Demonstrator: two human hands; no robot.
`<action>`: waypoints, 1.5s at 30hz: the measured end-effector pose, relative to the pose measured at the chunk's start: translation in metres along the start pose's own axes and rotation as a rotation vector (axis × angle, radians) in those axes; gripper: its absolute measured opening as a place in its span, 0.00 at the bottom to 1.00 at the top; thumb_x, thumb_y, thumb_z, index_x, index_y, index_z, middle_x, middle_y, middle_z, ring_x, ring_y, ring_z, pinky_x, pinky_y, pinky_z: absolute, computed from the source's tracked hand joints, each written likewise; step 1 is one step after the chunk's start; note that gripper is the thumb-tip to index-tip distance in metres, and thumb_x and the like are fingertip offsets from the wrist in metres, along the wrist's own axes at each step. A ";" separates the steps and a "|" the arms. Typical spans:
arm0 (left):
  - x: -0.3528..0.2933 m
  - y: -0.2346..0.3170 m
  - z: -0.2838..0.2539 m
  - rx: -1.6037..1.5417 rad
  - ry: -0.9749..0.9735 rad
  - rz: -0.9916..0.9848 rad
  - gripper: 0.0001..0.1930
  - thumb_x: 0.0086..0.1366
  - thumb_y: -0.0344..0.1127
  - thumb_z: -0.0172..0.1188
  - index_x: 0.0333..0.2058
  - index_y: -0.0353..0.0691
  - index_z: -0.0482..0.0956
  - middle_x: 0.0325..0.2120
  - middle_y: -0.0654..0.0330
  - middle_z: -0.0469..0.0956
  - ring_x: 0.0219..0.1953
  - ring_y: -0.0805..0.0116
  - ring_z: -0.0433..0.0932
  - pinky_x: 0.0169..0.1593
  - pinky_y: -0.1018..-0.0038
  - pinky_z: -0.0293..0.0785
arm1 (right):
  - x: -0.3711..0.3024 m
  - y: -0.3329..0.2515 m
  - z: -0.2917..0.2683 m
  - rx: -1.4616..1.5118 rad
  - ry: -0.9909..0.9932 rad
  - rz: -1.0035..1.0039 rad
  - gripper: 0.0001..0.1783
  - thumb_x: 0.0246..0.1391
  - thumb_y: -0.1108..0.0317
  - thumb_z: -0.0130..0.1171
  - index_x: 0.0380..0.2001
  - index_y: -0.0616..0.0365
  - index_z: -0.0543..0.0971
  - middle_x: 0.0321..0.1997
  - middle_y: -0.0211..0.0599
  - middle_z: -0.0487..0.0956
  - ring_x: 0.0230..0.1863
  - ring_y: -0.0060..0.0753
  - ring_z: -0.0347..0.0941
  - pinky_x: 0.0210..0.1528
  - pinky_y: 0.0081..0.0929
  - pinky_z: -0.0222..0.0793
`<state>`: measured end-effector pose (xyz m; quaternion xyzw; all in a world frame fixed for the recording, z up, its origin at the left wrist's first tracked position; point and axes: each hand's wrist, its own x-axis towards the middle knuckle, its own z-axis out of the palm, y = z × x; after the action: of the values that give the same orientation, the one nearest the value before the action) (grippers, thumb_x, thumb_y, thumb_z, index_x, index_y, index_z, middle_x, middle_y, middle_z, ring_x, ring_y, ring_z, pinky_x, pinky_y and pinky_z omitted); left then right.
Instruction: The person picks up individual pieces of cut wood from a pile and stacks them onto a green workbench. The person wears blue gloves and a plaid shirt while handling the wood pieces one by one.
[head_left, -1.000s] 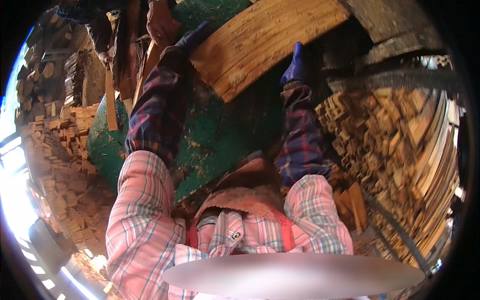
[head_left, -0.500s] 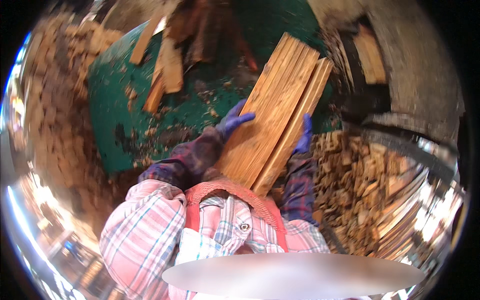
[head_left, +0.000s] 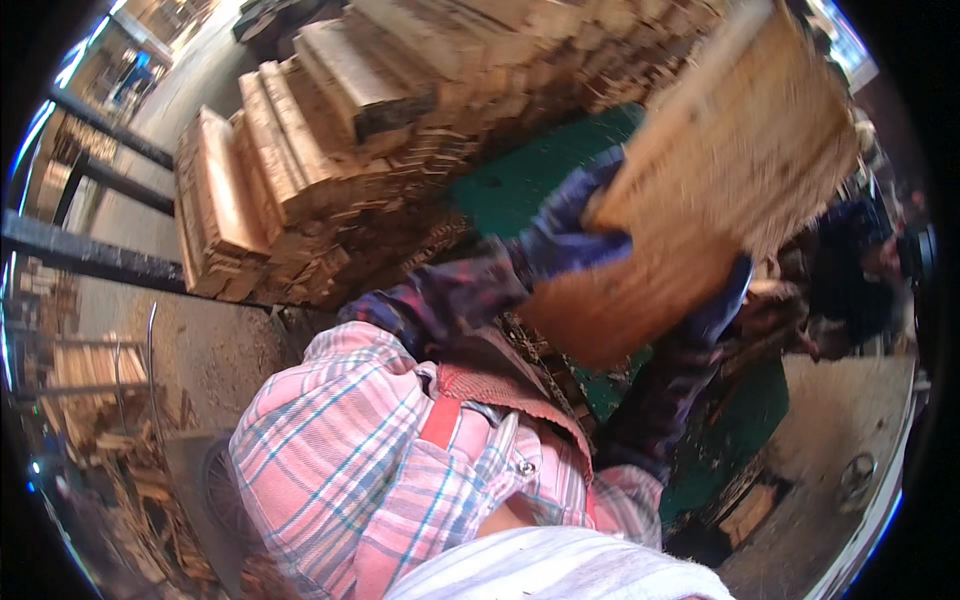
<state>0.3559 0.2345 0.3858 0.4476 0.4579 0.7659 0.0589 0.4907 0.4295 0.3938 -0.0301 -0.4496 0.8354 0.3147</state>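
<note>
Held up in front of me is a stack of wooden boards (head_left: pixel 740 160), tilted and smeared by motion. My left hand (head_left: pixel 585 225), in a blue-purple glove, grips the near left edge, its thumb lying across the top face. On the opposite edge, lower right, is my gloved right hand (head_left: pixel 725 295); its fingers are partly hidden by the wood. Beneath the boards shows a green work surface (head_left: pixel 520 180), mostly covered from sight.
A long pile of stacked planks (head_left: pixel 320 180) runs across the far left side. Dark metal rails (head_left: pixel 110 262) stand beside it. At lower right a short wood piece (head_left: pixel 750 512) lies near the green surface. Something dark and blurred is at the right edge.
The boards have been raised and swung right, with both hands still on them. My view has turned left, so the plank pile and metal rails now show.
</note>
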 end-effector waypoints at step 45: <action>-0.243 -0.210 0.673 -0.141 -1.513 -0.981 0.20 0.58 0.41 0.60 0.45 0.33 0.73 0.37 0.61 0.77 0.40 0.73 0.73 0.44 0.75 0.70 | -0.519 -0.241 -0.563 -1.160 2.060 -0.029 0.31 0.47 0.52 0.57 0.52 0.57 0.68 0.48 0.41 0.72 0.46 0.36 0.69 0.46 0.33 0.67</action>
<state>0.9303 0.6698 0.1948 0.5814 0.3882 0.1822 0.6914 1.2137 0.6507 0.1239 -0.8228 -0.2962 0.0842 0.4777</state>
